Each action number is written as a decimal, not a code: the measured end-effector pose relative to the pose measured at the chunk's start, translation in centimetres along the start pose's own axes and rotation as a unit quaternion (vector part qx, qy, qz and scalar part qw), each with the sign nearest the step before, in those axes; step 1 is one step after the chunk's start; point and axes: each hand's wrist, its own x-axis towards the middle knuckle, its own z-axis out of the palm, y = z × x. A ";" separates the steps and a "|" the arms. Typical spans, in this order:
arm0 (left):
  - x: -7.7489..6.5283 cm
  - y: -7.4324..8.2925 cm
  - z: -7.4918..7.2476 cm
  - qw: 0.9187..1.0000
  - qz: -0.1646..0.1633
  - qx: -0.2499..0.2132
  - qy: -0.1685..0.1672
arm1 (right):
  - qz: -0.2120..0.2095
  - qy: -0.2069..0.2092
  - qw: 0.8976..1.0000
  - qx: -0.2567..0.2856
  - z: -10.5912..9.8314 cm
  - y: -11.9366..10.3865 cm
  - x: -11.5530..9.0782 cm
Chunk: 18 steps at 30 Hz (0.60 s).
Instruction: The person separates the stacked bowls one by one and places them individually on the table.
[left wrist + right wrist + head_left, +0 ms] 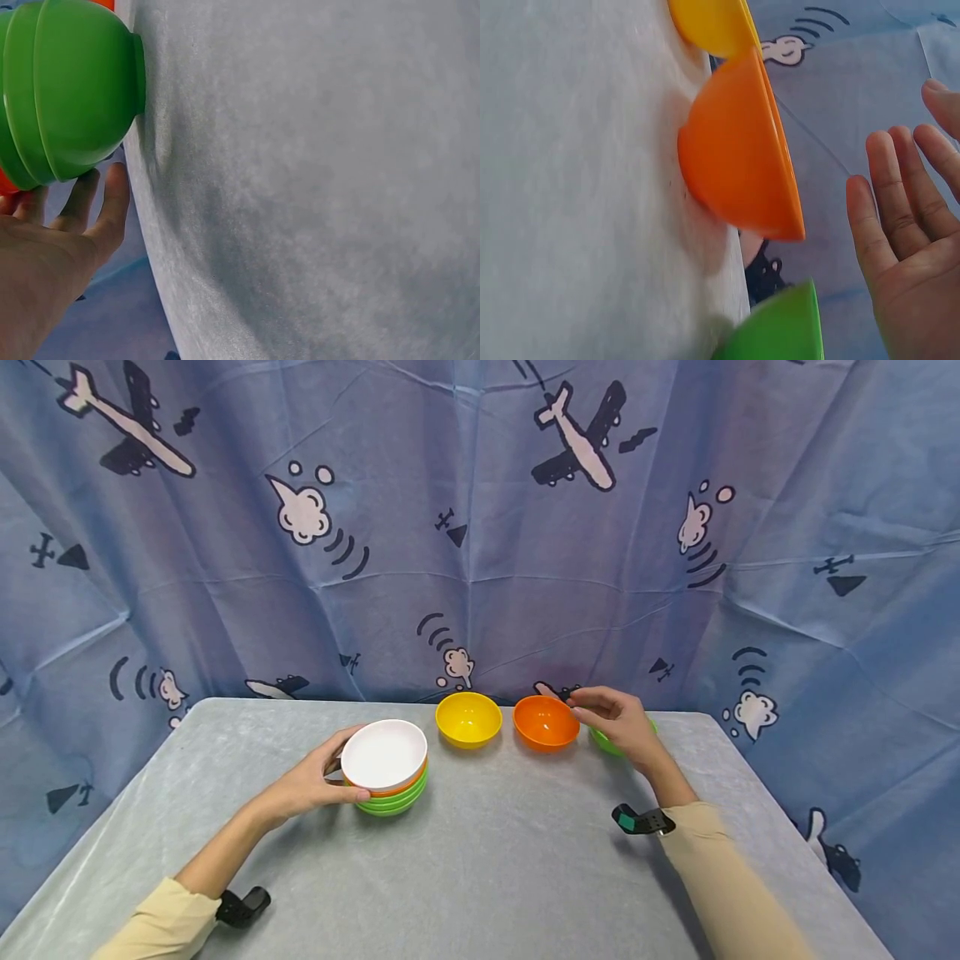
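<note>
My left hand grips a stack of bowls by its left side, thumb in front and fingers behind. A white bowl tops the stack, orange shows under it, and green bowls form the bottom, close over the table. On the right, my right hand is held above the table with relaxed fingers and nothing in them. Its fingertips overlap the right rim of an orange bowl in the head view; the right wrist view has them apart from that bowl. A green bowl is partly hidden behind this hand.
A yellow bowl stands left of the single orange one, in a row along the table's back edge. Grey cloth covers the table. Behind it hangs a blue curtain printed with airplanes.
</note>
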 end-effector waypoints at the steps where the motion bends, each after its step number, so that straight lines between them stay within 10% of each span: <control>1: 0.0 0.0 0.0 1.000 0.001 0.000 -0.001 | 0.000 -0.003 1.000 0.002 0.3 -0.1 0.2; 18: 0.1 -0.2 -0.1 1.000 0.000 0.004 -0.001 | -0.039 -0.053 0.997 0.050 5.5 -1.8 2.6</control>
